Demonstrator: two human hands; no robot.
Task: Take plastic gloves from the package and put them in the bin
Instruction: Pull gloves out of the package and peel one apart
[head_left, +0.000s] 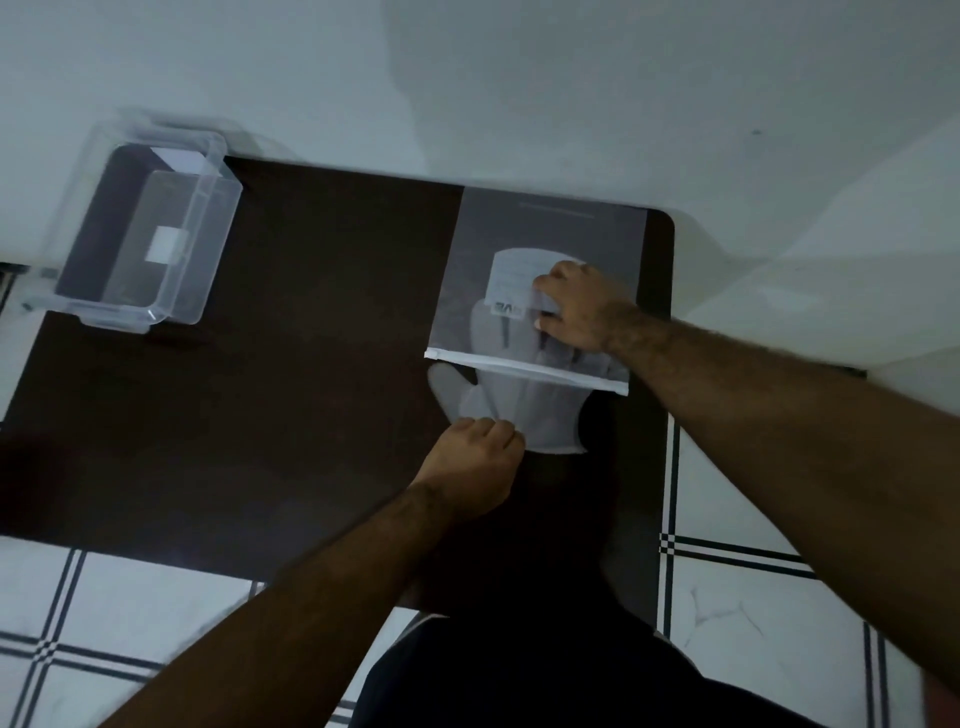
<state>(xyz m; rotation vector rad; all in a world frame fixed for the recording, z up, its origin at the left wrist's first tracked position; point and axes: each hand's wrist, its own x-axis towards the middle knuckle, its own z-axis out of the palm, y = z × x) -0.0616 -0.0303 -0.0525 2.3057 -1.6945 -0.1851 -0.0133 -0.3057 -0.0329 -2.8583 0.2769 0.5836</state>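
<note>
Translucent glove (524, 410) slides best if the left hand (478, 457), pinching its cuff, pulls straight while the flat right hand (582, 306) pins the package (467, 270).

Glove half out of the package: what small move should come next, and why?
Probably keep drawing the glove toward the body with the left hand. Its fingers lie inside the package, past the zip strip, while the right hand pins the package down. The bin waits left.
</note>
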